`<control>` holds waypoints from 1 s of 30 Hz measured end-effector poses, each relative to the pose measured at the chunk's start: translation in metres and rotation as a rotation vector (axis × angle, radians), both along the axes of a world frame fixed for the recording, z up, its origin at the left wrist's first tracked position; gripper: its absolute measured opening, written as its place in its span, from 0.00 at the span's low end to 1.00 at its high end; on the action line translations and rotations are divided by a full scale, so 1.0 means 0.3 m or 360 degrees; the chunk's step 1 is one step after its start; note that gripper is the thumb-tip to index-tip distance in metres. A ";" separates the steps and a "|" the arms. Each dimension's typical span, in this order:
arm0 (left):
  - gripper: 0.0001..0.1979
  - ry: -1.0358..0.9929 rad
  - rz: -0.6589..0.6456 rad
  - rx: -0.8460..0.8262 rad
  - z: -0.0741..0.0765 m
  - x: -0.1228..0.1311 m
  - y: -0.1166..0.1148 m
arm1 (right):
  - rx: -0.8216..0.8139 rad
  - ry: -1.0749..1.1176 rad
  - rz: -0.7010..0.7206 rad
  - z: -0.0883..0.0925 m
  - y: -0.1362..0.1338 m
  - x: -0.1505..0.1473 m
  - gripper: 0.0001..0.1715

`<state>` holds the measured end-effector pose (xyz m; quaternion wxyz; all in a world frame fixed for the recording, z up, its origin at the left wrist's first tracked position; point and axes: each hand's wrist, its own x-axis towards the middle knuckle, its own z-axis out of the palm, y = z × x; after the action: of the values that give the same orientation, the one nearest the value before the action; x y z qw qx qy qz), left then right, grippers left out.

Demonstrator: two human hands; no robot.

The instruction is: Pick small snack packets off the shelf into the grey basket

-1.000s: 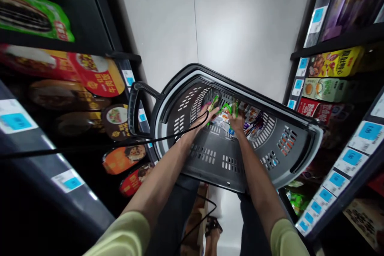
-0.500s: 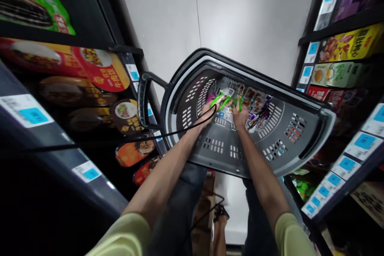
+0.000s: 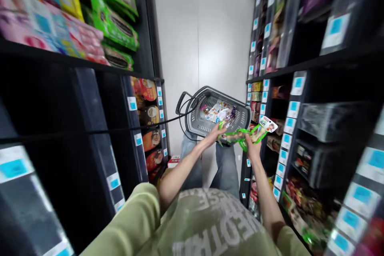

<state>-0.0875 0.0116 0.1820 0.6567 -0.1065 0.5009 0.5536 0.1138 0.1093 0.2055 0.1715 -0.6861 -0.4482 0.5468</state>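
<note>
My left hand [image 3: 215, 133] is closed on the left end of several green-edged snack packets [image 3: 233, 138], which stretch across to my right hand. My right hand [image 3: 252, 149] grips them too, and one packet with a white header card [image 3: 268, 124] sticks up past its fingers to the right. Whether the packets are joined in a strip or loose, I cannot tell. Just beyond the hands is a grey shopping basket [image 3: 196, 125] with a black handle [image 3: 180, 103]. White, orange and purple small packages [image 3: 220, 111] lie inside it.
Dark shelves with blue price labels [image 3: 285, 141] stand close on the right. On the left are shelves with round meal tubs [image 3: 150, 116] and green bags [image 3: 118, 28]. A black cable [image 3: 135, 127] runs from the left to the basket. Pale floor [image 3: 192, 48] stretches ahead.
Both hands have come up out of the basket towards me with the green-edged packets between them, the right hand moving rightward. The view has pulled back, so the basket looks smaller.
</note>
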 end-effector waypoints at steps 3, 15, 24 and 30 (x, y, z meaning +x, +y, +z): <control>0.25 0.0340 -0.0275 0.0376 0.334 0.006 -0.011 | 0.0075 0.0039 -0.0238 0.320 -0.042 -0.040 0.29; 0.21 0.1238 -0.1423 0.0747 0.970 -0.169 -0.348 | 0.0136 0.0633 -0.0884 0.942 -0.649 -0.195 0.29; 0.21 0.0879 -0.1241 0.0699 1.026 -0.118 -0.440 | 0.0548 0.0811 -0.1770 1.025 -0.854 -0.092 0.29; 0.28 0.0410 -0.1014 0.0477 1.093 0.015 -0.436 | 0.0586 0.0932 -0.2160 1.053 -0.898 0.014 0.21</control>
<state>-0.0831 -0.1191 0.5099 0.7360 0.2225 0.5007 0.3975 0.1180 -0.1602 0.5215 0.6935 -0.5986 0.0517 0.3976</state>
